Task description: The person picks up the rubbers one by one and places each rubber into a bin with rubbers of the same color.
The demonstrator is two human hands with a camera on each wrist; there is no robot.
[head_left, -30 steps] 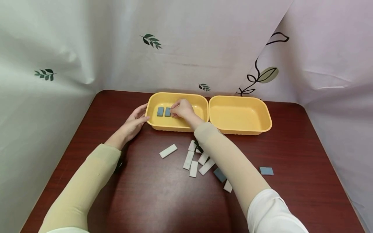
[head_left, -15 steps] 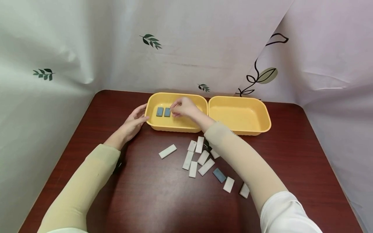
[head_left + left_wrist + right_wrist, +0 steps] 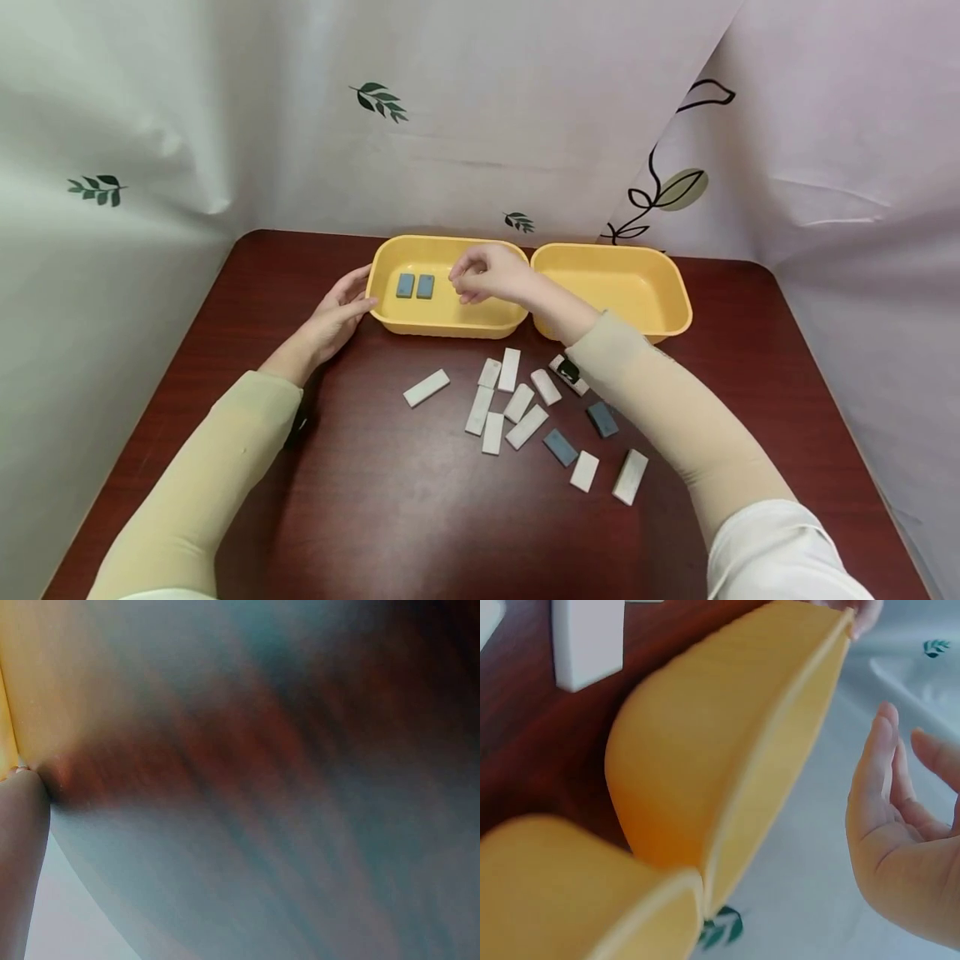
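Note:
Two small blue-grey blocks (image 3: pixel 415 287) lie side by side on the floor of the left yellow bin (image 3: pixel 450 327). My left hand (image 3: pixel 330 321) touches that bin's left end, its fingers and thumb fairly straight and spread along the rim. In the left wrist view one finger (image 3: pixel 22 847) meets the yellow wall (image 3: pixel 6 735). Over the middle of the same bin hovers my right hand (image 3: pixel 491 273), to the right of the two blocks. The right wrist view shows its thumb and fingers loosely bent, apart at the tips, with nothing between them.
A second yellow bin (image 3: pixel 611 287) adjoins on the right. Nearer me, several white blocks (image 3: pixel 492 433) lie scattered on the dark red table (image 3: pixel 420 517), with two loose blue-grey blocks (image 3: pixel 560 448) among them. A patterned white curtain (image 3: pixel 450 150) stands behind the bins.
My right hand has let go of the second blue-grey block and drawn slightly right and up. Its forearm has swung right, uncovering more table blocks. The left hand keeps its place at the bin.

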